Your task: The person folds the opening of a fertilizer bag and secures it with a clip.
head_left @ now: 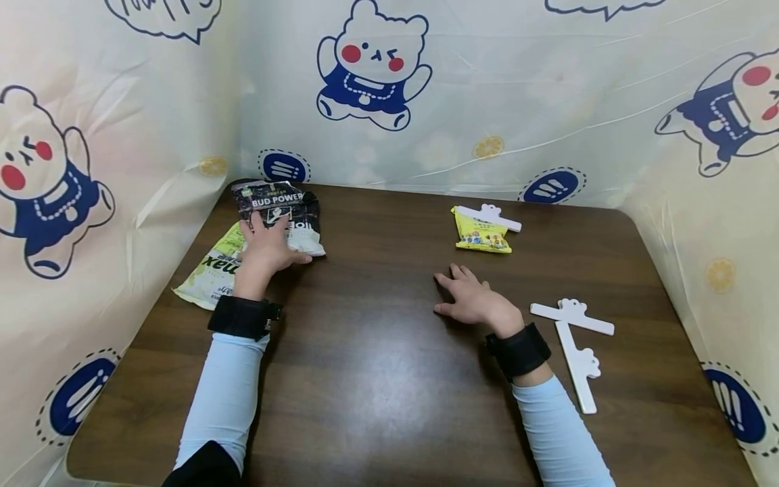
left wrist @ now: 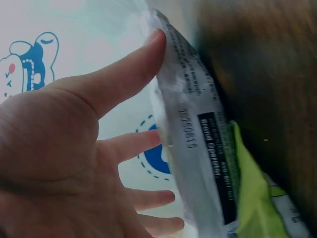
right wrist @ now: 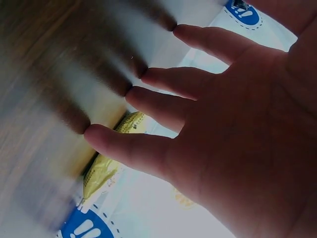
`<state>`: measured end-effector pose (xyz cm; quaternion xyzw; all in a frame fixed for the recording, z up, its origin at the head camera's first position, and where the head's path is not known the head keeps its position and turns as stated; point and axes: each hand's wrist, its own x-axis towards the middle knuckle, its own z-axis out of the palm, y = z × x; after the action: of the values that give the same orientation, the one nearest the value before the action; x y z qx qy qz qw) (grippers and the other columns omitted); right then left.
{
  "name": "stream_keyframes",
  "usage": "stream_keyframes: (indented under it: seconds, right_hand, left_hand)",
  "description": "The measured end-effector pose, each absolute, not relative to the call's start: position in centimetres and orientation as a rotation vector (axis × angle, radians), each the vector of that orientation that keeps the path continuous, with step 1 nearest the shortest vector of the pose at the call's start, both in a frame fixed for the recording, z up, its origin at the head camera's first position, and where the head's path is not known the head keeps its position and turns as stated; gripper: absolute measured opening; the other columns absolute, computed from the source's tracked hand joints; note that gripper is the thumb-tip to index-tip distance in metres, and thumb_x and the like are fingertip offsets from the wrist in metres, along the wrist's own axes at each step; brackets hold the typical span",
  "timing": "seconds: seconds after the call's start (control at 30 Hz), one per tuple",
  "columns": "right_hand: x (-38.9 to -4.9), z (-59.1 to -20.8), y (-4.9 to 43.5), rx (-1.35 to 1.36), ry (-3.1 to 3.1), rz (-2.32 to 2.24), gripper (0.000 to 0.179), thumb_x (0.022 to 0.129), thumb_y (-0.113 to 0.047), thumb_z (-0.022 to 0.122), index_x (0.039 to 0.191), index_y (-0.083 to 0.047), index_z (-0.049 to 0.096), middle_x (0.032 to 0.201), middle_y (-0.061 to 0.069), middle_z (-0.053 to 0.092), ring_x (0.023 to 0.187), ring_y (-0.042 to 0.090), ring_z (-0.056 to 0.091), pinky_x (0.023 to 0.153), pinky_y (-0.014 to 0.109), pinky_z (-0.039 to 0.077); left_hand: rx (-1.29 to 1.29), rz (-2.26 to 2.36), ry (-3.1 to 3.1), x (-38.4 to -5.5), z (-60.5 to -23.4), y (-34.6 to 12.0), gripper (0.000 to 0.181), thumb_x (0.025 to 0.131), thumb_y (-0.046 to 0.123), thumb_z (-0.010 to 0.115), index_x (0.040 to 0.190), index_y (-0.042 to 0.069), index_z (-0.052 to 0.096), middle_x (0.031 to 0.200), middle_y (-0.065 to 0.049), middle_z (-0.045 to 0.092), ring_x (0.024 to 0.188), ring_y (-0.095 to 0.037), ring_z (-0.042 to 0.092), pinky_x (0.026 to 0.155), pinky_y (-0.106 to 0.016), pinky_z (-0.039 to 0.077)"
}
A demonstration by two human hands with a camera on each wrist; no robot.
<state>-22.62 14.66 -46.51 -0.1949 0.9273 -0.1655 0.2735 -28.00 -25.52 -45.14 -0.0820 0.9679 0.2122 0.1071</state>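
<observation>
At the table's far left, a black-and-white snack bag [head_left: 304,230] lettered "BUD POWER" overlaps a green-and-white bag [head_left: 213,274]. My left hand [head_left: 268,251] is spread over the black-and-white bag, its thumb near the bag's lower right corner. In the left wrist view the thumb and fingertips meet the white edge of that bag [left wrist: 185,114], with the fingers apart and fairly straight. My right hand [head_left: 473,297] rests on the table with fingers spread and fingertips down, holding nothing. Beyond it lies a small yellow bag [head_left: 483,235] with a white clip [head_left: 489,215] across its top.
Two loose white clips lie right of my right hand: one nearly crosswise [head_left: 572,316], the other pointing toward me [head_left: 578,372], their ends close together. A patterned sheet [head_left: 487,88] with cartoon bears hangs around the wooden table's [head_left: 377,352] back and sides.
</observation>
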Motion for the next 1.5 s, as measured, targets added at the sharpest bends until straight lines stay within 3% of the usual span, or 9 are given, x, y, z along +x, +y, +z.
stream_keyframes:
  seconds: [0.1,0.2,0.43,0.8,1.5]
  right_hand:
    - [-22.6,-46.5,14.6,-0.524,2.494,-0.449,0.071,0.106,-0.034,0.061,0.164,-0.009,0.03,0.172,0.032,0.01,0.159,0.047,0.004,0.117,0.08,0.018]
    - [-22.6,-46.6,14.6,-0.521,2.495,-0.448,0.07,0.106,-0.034,0.061,0.164,-0.009,0.03,0.172,0.031,0.011,0.159,0.047,0.004,0.117,0.08,0.018]
    - [-22.7,-46.7,14.6,-0.526,2.49,-0.441,0.07,0.106,-0.034,0.06,0.164,-0.009,0.03,0.172,0.032,0.011,0.158,0.048,0.005,0.116,0.081,0.019]
    - [-22.6,-46.7,14.8,-0.523,2.495,-0.446,0.069,0.107,-0.034,0.059,0.164,-0.009,0.029,0.172,0.032,0.01,0.158,0.048,0.003,0.116,0.082,0.018]
    - [-22.5,-46.7,14.8,-0.513,2.491,-0.461,0.069,0.107,-0.033,0.059,0.164,-0.009,0.028,0.172,0.032,0.008,0.159,0.048,0.002,0.116,0.081,0.017]
  left_hand:
    - [-0.257,0.638,2.837,-27.9,-45.2,-26.2,0.112,0.083,0.033,0.087,0.166,0.01,0.016,0.166,-0.04,-0.021,0.147,-0.066,-0.022,0.094,-0.097,0.021]
    - [-0.259,0.643,2.83,-27.9,-45.2,-27.0,0.11,0.084,0.028,0.087,0.166,0.009,0.016,0.164,-0.042,-0.02,0.147,-0.068,-0.015,0.102,-0.092,0.023]
    - [-0.14,0.588,2.831,-28.1,-45.4,-28.0,0.092,0.087,0.028,0.083,0.16,0.001,0.033,0.16,-0.048,0.012,0.142,-0.071,0.018,0.113,-0.08,0.026]
    - [0.063,0.518,2.905,-28.4,-45.4,-27.8,0.073,0.086,0.019,0.082,0.148,-0.003,0.051,0.148,-0.042,0.043,0.134,-0.061,0.04,0.112,-0.075,0.032]
    - [0.284,0.498,2.917,-28.3,-45.5,-23.5,0.071,0.087,0.018,0.082,0.15,0.003,0.053,0.152,-0.033,0.045,0.137,-0.061,0.038,0.11,-0.073,0.036]
